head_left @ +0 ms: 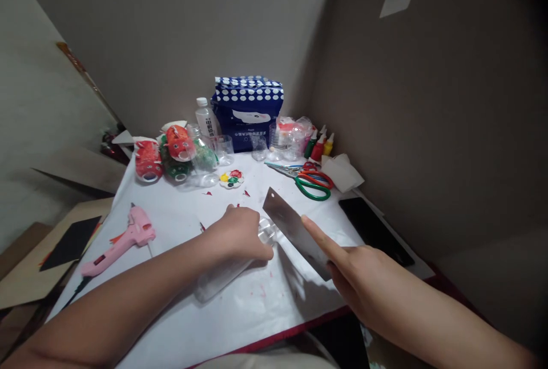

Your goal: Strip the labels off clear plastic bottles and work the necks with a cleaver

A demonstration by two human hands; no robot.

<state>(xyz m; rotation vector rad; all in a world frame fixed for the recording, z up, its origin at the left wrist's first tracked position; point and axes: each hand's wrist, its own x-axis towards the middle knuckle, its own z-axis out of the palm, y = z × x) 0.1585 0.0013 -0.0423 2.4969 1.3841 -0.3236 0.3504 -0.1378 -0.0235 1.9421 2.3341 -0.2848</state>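
My left hand is wrapped over a clear plastic bottle lying on the white-covered table. The bottle's body shows below my forearm, and its other end sticks out past my fingers. In my right hand is a kitchen knife with a broad metal blade. My index finger is stretched along the blade, while its handle is hidden in my grip. The blade is tilted just right of the bottle's protruding end; whether they touch I cannot tell.
A pink glue gun lies on the left. Behind are red and green painted bottle figures, a paint palette, a blue bag and a water bottle. Scissors, paint bottles and a black phone are on the right.
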